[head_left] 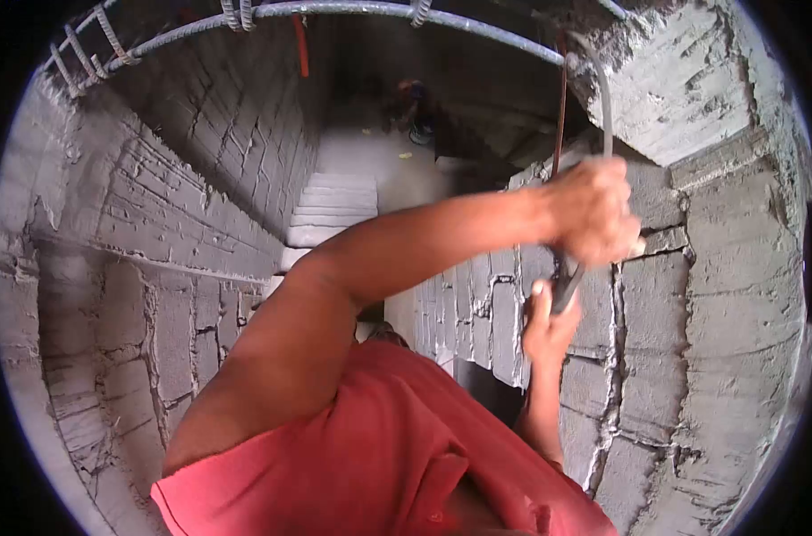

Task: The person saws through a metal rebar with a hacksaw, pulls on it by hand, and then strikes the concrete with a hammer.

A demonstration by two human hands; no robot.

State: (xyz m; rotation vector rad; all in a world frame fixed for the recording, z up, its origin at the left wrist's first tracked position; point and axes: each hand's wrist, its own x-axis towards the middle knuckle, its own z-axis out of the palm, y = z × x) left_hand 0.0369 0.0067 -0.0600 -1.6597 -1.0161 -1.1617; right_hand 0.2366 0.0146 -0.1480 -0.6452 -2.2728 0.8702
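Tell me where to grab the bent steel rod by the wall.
Grip the rod on its straight lower part, under the curve, from the open stair side: the block wall lies close behind. The left hand and right hand clasp there.

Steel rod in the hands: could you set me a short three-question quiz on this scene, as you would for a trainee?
1. True or false: the left hand grips a curved steel rod.
2. What are the walls built of? A wooden planks; B grey blocks; C glass panes.
3. Fill in the gap: on the rod, the left hand sits ___ the right hand.
Key: 1 true; 2 B; 3 above.
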